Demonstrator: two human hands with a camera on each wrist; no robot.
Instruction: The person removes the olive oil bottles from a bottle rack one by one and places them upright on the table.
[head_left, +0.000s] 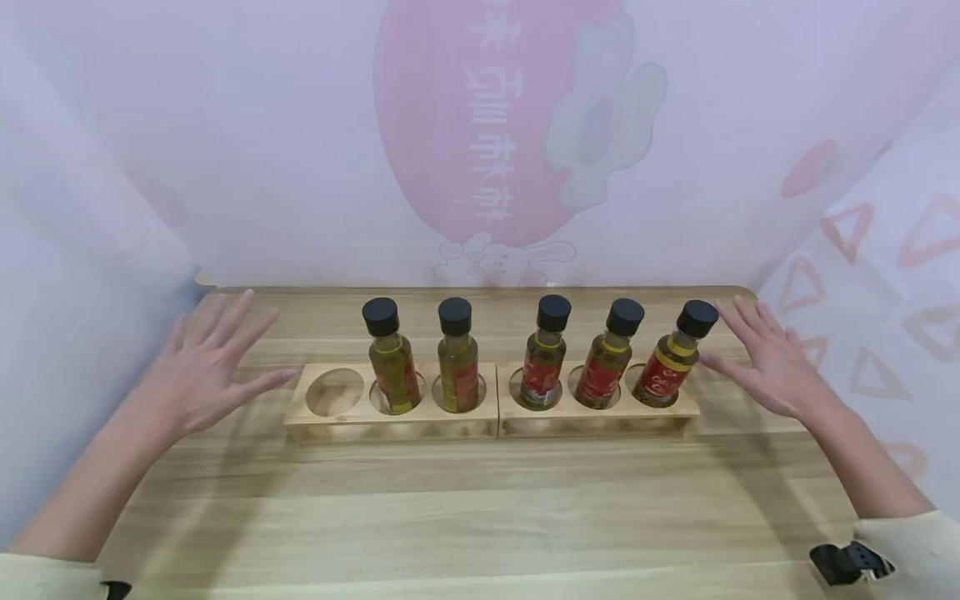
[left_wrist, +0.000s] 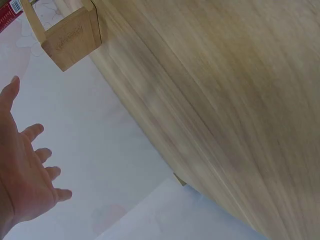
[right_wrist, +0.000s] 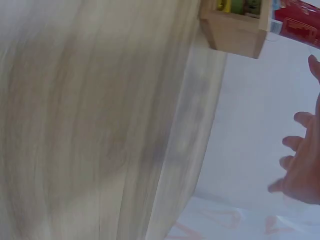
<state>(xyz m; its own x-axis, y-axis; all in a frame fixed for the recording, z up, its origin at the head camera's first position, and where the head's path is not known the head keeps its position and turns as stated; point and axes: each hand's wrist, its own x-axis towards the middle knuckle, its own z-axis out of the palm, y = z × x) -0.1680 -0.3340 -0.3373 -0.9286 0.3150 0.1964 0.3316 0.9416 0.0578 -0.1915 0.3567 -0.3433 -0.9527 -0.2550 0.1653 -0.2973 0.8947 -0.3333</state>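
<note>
sheeting [head_left: 285,167], pale white and printed with a large pink oval [head_left: 427,125] and white characters, hangs along the far side, with more closing in at left and right. before it spreads a light wooden tabletop [head_left: 480,508] with streaky grain and rounded far corners. across its middle sit two rectangular pale wood racks, end to end: the left rack [head_left: 429,400] and the right rack [head_left: 565,404], each with three round holes. a person's bare arms reach in from the near side, out of cream sleeves [head_left: 911,550]. the left hand [head_left: 206,362] is spread wide beside the left rack's outer end, holding nothing; the right hand [head_left: 772,367], fingers likewise straight and apart and holding nothing, is near the right rack's outer end.

five slim clear bottles with greenish-gold contents and red labels stand in the holes: two [head_left: 395,375] [head_left: 459,367] in the left rack's middle and right holes, three [head_left: 543,367] [head_left: 602,371] [head_left: 663,371] filling the right rack. each wears a black cylindrical cap [head_left: 554,311].
</note>
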